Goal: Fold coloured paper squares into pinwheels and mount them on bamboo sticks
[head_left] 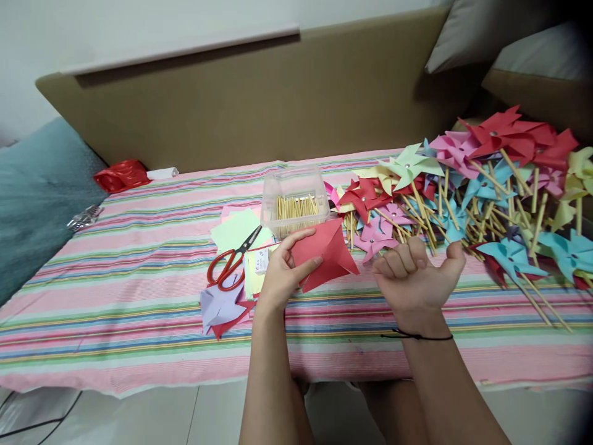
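Observation:
My left hand (290, 269) is closed on a red paper square (319, 254), its thumb on top. The paper has slits at its corners, and one corner is bent up. To the right and apart from the paper, my right hand (417, 272) is turned over with its fingers curled in and its thumb sticking out; the inside of the curl is hidden. Just beyond the paper stands a clear plastic box (294, 179) of short wooden sticks (299, 209). Left of my left hand lie red-handled scissors (231, 262), a small white box (262, 261) and light green paper (238, 228).
Finished paper pinwheels (407, 165) on sticks are heaped at the right. Purple cut paper (222, 307) lies at the near left. A red plastic bundle (121, 176) and a white roll (162, 173) are at the far left, on the striped cloth (139, 272).

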A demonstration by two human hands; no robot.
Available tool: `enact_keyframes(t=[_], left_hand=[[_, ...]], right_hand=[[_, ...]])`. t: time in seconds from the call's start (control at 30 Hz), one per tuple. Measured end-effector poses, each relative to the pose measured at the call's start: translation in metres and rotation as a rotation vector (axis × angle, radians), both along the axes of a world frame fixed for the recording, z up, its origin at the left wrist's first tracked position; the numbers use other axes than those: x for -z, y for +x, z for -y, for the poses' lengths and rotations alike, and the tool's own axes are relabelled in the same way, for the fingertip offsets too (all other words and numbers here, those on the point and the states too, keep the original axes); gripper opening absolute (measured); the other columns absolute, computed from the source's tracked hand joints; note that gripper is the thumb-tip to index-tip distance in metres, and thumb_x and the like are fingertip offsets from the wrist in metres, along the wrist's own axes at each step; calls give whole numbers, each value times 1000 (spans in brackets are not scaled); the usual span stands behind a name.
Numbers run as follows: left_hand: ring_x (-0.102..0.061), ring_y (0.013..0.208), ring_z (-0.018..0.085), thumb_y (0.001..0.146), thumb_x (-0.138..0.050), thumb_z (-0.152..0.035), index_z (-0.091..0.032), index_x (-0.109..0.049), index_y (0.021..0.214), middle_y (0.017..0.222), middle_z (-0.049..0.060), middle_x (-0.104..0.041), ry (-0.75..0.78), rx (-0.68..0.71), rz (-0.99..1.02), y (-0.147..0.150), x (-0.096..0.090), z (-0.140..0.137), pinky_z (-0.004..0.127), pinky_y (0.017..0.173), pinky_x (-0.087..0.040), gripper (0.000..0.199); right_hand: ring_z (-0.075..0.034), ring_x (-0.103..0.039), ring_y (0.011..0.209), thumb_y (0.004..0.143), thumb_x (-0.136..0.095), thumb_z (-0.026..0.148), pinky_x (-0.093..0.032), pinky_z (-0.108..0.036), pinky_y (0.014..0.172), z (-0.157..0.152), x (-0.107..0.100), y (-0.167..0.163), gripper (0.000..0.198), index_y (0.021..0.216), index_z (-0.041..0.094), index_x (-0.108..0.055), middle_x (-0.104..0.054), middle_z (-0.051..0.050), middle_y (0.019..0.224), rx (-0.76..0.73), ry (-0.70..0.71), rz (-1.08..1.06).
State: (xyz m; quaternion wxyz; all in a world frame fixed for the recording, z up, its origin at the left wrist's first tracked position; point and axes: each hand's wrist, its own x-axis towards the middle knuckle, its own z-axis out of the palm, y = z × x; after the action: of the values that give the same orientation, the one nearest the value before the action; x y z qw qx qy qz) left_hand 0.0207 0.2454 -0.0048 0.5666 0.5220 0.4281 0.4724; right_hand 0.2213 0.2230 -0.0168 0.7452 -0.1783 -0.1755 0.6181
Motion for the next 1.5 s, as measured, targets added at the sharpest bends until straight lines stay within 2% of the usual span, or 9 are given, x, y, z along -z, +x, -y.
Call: enact_keyframes(t=[0.27,0.6,0.8,0.93,1.0,1.1,1.2,1.33,1.5], left_hand=[[-63,105,31,66,-79,-30,-25,-65,116,106,5,-68,-22,-26,14,1,-1,1,40,80,-56,52],[-63,107,29,68,-77,-26,-26,-65,115,120,5,-64,0,8,37,0,3,0,39,84,-56,49],[-60,113,27,68,-78,-20,-24,-64,116,128,6,-61,-13,43,105,2,3,-1,39,92,-53,50],[-62,110,27,67,-78,-19,-23,-64,118,124,7,-63,-27,53,67,4,3,-2,40,92,-52,53],[-61,111,27,67,-77,-19,-23,-64,118,123,8,-63,-15,62,27,4,4,-3,40,92,-52,53],[-60,114,27,68,-76,-18,-23,-65,117,125,8,-62,23,66,-20,3,6,-4,39,93,-51,50],[-60,113,27,69,-74,-17,-22,-65,117,125,8,-63,47,54,-41,3,7,-4,38,92,-51,50],[-62,109,26,71,-70,-16,-23,-66,117,124,8,-64,53,33,-52,4,8,-5,37,89,-51,48],[-64,97,24,74,-68,-21,-24,-69,116,105,7,-71,66,-9,-104,4,6,-5,36,85,-51,41]], right_hand=[[-7,-19,36,84,-33,66,-24,-24,36,0,-1,-3,57,50,21,-24,-25,6,41,3,-20,61],[-7,-19,32,81,-40,67,-22,-25,35,-2,2,-5,60,44,21,-32,-20,7,37,-49,7,168],[-7,-42,49,72,-66,51,-36,-20,44,-9,-3,-10,34,61,20,-58,-47,5,57,141,-203,294],[-11,-61,72,67,-77,39,-48,-21,59,-11,4,-18,23,81,22,-70,-68,-1,86,38,-353,544],[-12,-62,69,65,-79,37,-51,-24,62,-10,7,-22,24,82,22,-71,-69,-1,82,-26,-341,581],[-12,-60,63,61,-81,30,-51,-25,60,-10,10,-25,19,73,21,-70,-66,2,71,64,-334,664],[-15,-64,73,66,-77,27,-52,-26,65,-11,12,-25,11,72,21,-70,-69,0,79,194,-237,789],[-19,-65,98,76,-70,21,-54,-33,82,-10,12,-24,3,79,22,-70,-69,-5,95,251,47,972],[-21,-64,101,81,-64,13,-54,-39,87,-6,6,-25,11,83,22,-70,-67,-8,103,393,311,1332]])
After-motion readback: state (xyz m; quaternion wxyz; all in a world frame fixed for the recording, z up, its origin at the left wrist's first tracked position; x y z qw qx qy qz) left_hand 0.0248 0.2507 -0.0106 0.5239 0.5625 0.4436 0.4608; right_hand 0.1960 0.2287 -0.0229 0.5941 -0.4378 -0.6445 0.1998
